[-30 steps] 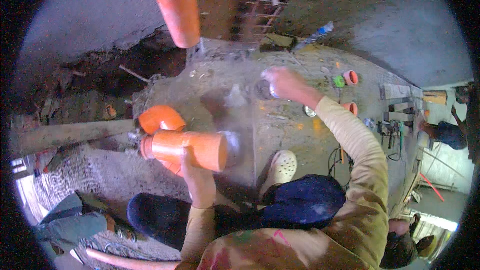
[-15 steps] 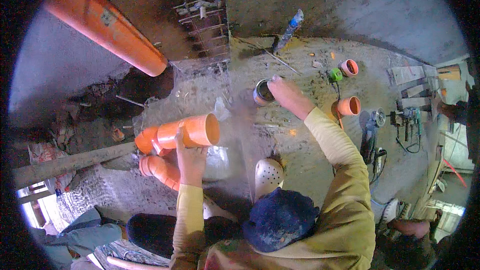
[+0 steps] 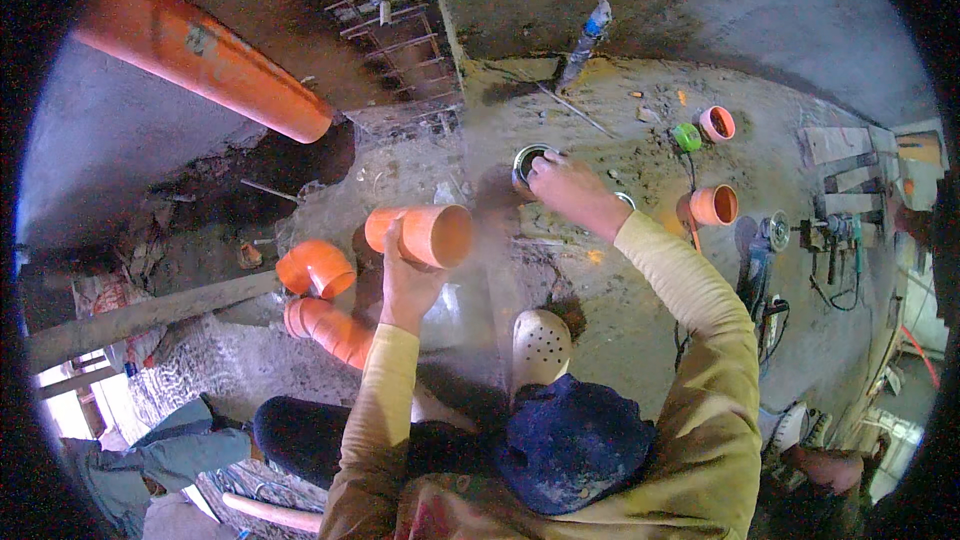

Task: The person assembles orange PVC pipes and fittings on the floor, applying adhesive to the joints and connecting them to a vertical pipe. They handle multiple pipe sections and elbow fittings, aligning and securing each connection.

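— Orange plastic all over. Biggest first: long pipe (image 3: 200,50), slanting across the upper left above the dug trench.
— Then elbow fittings (image 3: 315,270), down in that trench?
— Yes, joined, one mouth turned up. Next in size, short pipe piece (image 3: 425,233), lifted clear of the ground, just above and right of those fittings, open end facing right. Wrapped from below by left hand (image 3: 405,280), fingers closed round the barrel.
— Firm enough?
— Looks so. Best kept level, gripped near the middle, open end held away from the dirt.
— And right hand (image 3: 560,185)?
— Stretched forward to small round tin (image 3: 528,162) on the concrete, fingers bunched over its open mouth. Impossible to tell whether pinching something or merely touching the rim.
— Any advice there?
— Probably wise to work straight over the tin, wrist low, no grit dragged in.
— Smaller bits?
— Orange coupling (image 3: 712,205) lying well to the right, green cap (image 3: 686,136) beyond it.
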The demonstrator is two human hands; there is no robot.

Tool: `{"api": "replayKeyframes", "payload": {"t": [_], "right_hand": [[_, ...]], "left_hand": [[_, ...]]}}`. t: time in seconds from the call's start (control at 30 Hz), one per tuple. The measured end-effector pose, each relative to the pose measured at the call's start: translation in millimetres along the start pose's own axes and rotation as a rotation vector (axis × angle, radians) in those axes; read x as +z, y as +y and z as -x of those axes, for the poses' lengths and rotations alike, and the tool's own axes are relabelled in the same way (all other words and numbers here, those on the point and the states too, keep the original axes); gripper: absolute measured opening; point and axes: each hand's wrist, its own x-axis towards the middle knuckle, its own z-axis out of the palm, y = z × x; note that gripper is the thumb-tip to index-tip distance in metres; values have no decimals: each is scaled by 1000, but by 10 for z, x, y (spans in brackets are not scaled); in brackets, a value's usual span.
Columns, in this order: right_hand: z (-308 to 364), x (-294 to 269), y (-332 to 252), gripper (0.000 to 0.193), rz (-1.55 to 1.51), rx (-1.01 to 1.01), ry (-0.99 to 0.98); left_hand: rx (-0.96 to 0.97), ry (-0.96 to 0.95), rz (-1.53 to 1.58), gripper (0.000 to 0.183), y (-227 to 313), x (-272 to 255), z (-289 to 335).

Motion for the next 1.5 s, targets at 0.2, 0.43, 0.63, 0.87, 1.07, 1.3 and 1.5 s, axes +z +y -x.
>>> {"api": "replayKeyframes", "payload": {"t": [0.2,0.43,0.63,0.87,1.07,1.3,1.5], "right_hand": [[71,-312,87,26,-170,348,-68],[377,-105,95,28,-262,456,138],[559,-52,75,14,-588,650,320],[767,-60,-505,22,-722,455,596],[780,-66,-642,26,-718,501,344],[679,-102,-688,18,-845,580,617],[657,-104,-829,21,-1130,527,540]], "left_hand": [[163,18,-278,60,-78,-90,-113],[17,41,-112,63,-112,287,-474],[179,-33,-414,59,-275,98,-813],[331,-117,-613,49,-402,56,-923],[337,-163,-669,44,-280,345,-690],[222,-103,-421,41,-151,362,-584],[144,-6,-381,50,-139,369,-579]]}}
